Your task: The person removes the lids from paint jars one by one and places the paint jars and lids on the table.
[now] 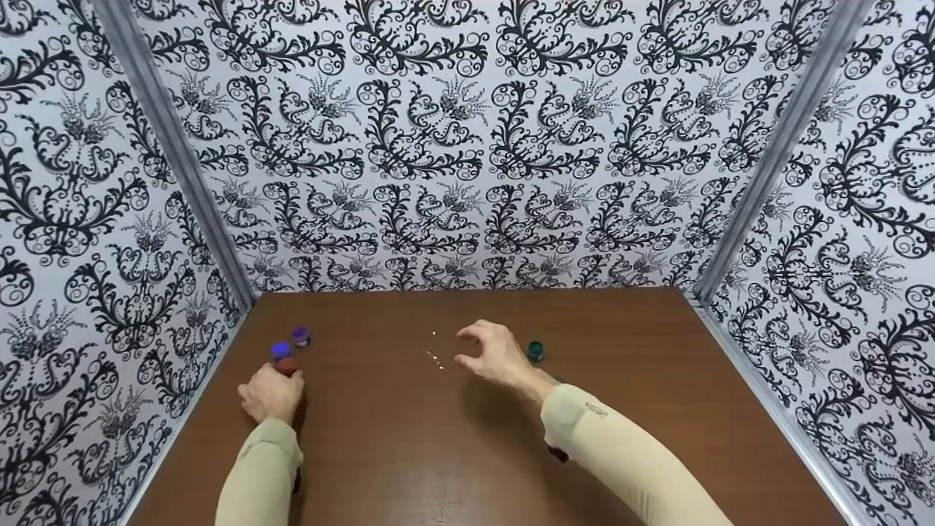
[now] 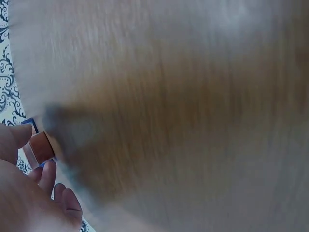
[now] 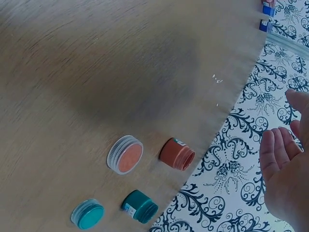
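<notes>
At the far left of the table my left hand (image 1: 272, 394) grips a small orange-brown paint jar (image 1: 286, 365). In the left wrist view this jar (image 2: 41, 147) sits between thumb and fingers. A blue jar (image 1: 280, 351) and a purple jar (image 1: 300, 336) stand just beyond it. My right hand (image 1: 497, 354) hovers mid-table, thumb and fingers apart with nothing between them. Below it in the right wrist view are an uncapped orange jar (image 3: 177, 153), its lid (image 3: 125, 154), an uncapped green jar (image 3: 140, 206) and a green lid (image 3: 88, 214). The right arm hides the uncapped orange jar in the head view.
Several small white flecks (image 1: 436, 359) lie on the brown table (image 1: 394, 438), left of the right hand. Black-and-white patterned walls (image 1: 453, 146) with grey metal corner posts (image 1: 789, 139) enclose the table at the back and sides.
</notes>
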`<action>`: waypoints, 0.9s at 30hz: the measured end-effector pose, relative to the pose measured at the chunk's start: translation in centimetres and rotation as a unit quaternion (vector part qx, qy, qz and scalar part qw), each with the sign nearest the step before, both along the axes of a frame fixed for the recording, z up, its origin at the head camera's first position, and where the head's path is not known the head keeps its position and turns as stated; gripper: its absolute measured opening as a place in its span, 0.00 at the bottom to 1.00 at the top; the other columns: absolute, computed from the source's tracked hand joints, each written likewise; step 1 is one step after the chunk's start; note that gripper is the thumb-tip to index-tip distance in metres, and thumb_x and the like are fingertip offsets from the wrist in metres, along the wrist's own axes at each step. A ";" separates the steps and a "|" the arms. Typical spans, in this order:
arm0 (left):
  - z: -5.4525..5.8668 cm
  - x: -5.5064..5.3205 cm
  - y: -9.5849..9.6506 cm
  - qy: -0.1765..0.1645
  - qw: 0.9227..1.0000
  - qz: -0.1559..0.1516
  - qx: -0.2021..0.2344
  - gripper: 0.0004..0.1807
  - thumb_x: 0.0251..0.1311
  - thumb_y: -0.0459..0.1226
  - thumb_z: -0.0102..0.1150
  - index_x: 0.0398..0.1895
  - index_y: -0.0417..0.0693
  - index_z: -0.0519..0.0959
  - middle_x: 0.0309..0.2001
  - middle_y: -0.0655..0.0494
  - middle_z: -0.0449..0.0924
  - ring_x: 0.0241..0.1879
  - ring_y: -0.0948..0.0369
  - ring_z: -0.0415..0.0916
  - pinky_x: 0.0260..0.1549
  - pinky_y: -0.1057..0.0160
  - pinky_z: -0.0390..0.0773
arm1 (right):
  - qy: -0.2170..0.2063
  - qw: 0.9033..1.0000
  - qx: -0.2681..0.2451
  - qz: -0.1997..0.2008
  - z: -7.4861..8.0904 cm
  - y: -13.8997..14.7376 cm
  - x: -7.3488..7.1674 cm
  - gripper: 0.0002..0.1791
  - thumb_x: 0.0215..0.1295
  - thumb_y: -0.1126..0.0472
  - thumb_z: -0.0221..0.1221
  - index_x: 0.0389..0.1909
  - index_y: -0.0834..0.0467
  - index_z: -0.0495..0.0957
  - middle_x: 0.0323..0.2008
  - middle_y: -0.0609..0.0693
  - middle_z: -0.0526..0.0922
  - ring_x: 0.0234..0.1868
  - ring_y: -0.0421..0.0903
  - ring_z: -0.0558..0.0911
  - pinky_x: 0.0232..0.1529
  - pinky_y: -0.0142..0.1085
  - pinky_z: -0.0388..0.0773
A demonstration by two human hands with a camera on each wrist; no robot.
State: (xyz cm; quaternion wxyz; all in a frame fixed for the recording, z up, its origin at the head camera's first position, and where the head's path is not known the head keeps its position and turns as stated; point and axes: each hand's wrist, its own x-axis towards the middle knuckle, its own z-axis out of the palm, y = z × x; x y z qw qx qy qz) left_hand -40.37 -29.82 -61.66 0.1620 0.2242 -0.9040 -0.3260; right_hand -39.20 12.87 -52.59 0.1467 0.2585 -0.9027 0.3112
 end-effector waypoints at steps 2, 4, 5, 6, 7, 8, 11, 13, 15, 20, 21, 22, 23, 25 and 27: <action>-0.1 -0.3 0.0 -0.004 1.000 0.007 0.005 0.29 0.67 0.47 0.68 0.56 0.28 0.81 0.60 0.21 0.84 0.59 0.22 0.72 0.60 0.24 0.74 | -0.005 1.000 0.000 0.001 0.0 -0.1 0.0 0.20 0.65 0.61 0.78 0.56 0.60 0.90 0.51 0.60 0.92 0.50 0.59 0.90 0.56 0.53 0.89; 0.1 -0.4 0.1 -0.012 1.000 0.013 0.007 0.30 0.68 0.47 0.67 0.58 0.28 0.80 0.62 0.21 0.83 0.60 0.21 0.72 0.61 0.23 0.74 | -0.011 1.000 0.002 0.001 0.1 -0.3 0.0 0.20 0.66 0.61 0.78 0.57 0.60 0.89 0.52 0.60 0.92 0.51 0.59 0.90 0.57 0.52 0.89; 0.2 -0.4 0.2 -0.017 1.000 0.016 0.009 0.30 0.69 0.48 0.66 0.59 0.28 0.80 0.62 0.21 0.83 0.61 0.21 0.71 0.62 0.23 0.74 | -0.014 1.000 0.004 0.001 0.1 -0.4 0.0 0.20 0.66 0.60 0.78 0.58 0.60 0.89 0.53 0.60 0.92 0.52 0.58 0.90 0.57 0.52 0.89; 0.6 -0.2 0.4 -0.020 1.000 0.019 0.010 0.31 0.70 0.48 0.66 0.60 0.28 0.80 0.63 0.20 0.82 0.62 0.21 0.71 0.62 0.23 0.74 | -0.015 1.000 0.007 0.000 0.1 -0.5 0.1 0.20 0.67 0.60 0.77 0.58 0.59 0.89 0.53 0.58 0.92 0.52 0.56 0.90 0.57 0.52 0.89; 0.8 0.0 0.5 -0.024 0.999 0.019 0.009 0.31 0.70 0.48 0.65 0.61 0.27 0.79 0.63 0.20 0.82 0.62 0.20 0.71 0.62 0.23 0.74 | -0.016 1.000 0.011 -0.001 0.0 -0.6 0.1 0.20 0.67 0.59 0.77 0.58 0.58 0.89 0.53 0.57 0.92 0.52 0.55 0.90 0.57 0.51 0.89; 1.3 0.3 0.6 -0.027 0.999 0.020 0.009 0.32 0.71 0.49 0.64 0.62 0.27 0.79 0.64 0.20 0.81 0.63 0.20 0.71 0.62 0.22 0.74 | -0.016 1.000 0.013 0.000 0.0 -0.7 0.2 0.20 0.67 0.59 0.77 0.58 0.58 0.89 0.53 0.57 0.92 0.52 0.55 0.90 0.57 0.50 0.89; 2.3 1.2 1.2 -0.028 0.999 0.023 0.013 0.31 0.72 0.48 0.63 0.62 0.26 0.78 0.65 0.18 0.80 0.64 0.19 0.70 0.63 0.22 0.74 | -0.022 1.000 0.016 0.005 -0.2 -1.0 0.4 0.20 0.68 0.58 0.77 0.58 0.58 0.89 0.53 0.56 0.92 0.52 0.54 0.90 0.57 0.49 0.89; 2.4 1.4 1.4 -0.020 0.999 0.024 0.013 0.30 0.72 0.47 0.62 0.61 0.26 0.79 0.64 0.18 0.80 0.63 0.19 0.71 0.62 0.21 0.75 | -0.028 0.999 0.016 0.008 -0.4 -1.1 0.6 0.19 0.69 0.58 0.76 0.58 0.58 0.90 0.53 0.56 0.93 0.52 0.55 0.91 0.57 0.49 0.90; 1.6 0.7 1.3 -0.009 0.999 0.031 0.015 0.29 0.71 0.46 0.63 0.58 0.26 0.80 0.63 0.17 0.81 0.63 0.18 0.71 0.61 0.19 0.75 | -0.038 0.999 0.016 0.010 -0.6 -1.1 0.8 0.19 0.71 0.58 0.75 0.59 0.58 0.90 0.54 0.56 0.93 0.53 0.55 0.91 0.57 0.49 0.90; 0.2 -0.8 1.1 0.001 0.999 0.041 0.008 0.29 0.68 0.47 0.66 0.56 0.27 0.82 0.61 0.18 0.81 0.61 0.18 0.72 0.60 0.18 0.75 | -0.042 0.999 0.021 0.014 -0.9 -1.3 0.8 0.17 0.72 0.58 0.74 0.58 0.58 0.91 0.53 0.55 0.95 0.52 0.52 0.93 0.56 0.47 0.91; 0.5 -0.6 1.4 -0.003 0.999 0.039 0.008 0.29 0.69 0.47 0.66 0.57 0.27 0.81 0.62 0.18 0.81 0.62 0.18 0.72 0.60 0.18 0.75 | -0.041 0.999 0.021 0.015 -0.9 -1.3 0.8 0.17 0.71 0.58 0.74 0.57 0.58 0.91 0.53 0.56 0.95 0.51 0.52 0.93 0.55 0.47 0.91; 1.1 -0.3 1.8 -0.005 0.999 0.038 0.007 0.29 0.69 0.47 0.65 0.57 0.27 0.81 0.62 0.18 0.81 0.62 0.18 0.72 0.60 0.19 0.75 | -0.038 0.999 0.022 0.016 -1.0 -1.4 0.8 0.16 0.71 0.58 0.74 0.56 0.59 0.91 0.52 0.57 0.95 0.50 0.52 0.94 0.54 0.47 0.91; 1.5 0.0 2.1 -0.007 0.999 0.036 0.007 0.29 0.69 0.47 0.65 0.58 0.27 0.81 0.63 0.18 0.81 0.63 0.19 0.72 0.61 0.20 0.75 | -0.038 0.999 0.021 0.018 -1.0 -1.4 0.7 0.16 0.71 0.59 0.74 0.56 0.59 0.91 0.51 0.57 0.95 0.50 0.53 0.94 0.54 0.46 0.92; 2.4 0.7 2.6 -0.009 0.999 0.031 0.005 0.30 0.70 0.47 0.64 0.59 0.27 0.81 0.63 0.18 0.81 0.63 0.19 0.72 0.61 0.21 0.75 | -0.041 0.999 0.020 0.019 -1.1 -1.6 0.7 0.16 0.70 0.59 0.74 0.55 0.59 0.91 0.51 0.58 0.95 0.49 0.53 0.94 0.53 0.45 0.92; 3.4 1.5 3.1 -0.008 1.000 0.024 0.001 0.29 0.71 0.46 0.63 0.59 0.26 0.81 0.63 0.18 0.81 0.63 0.20 0.73 0.62 0.22 0.76 | -0.045 0.999 0.018 0.020 -1.1 -1.8 0.7 0.16 0.70 0.58 0.74 0.55 0.59 0.91 0.50 0.59 0.95 0.48 0.53 0.94 0.53 0.44 0.92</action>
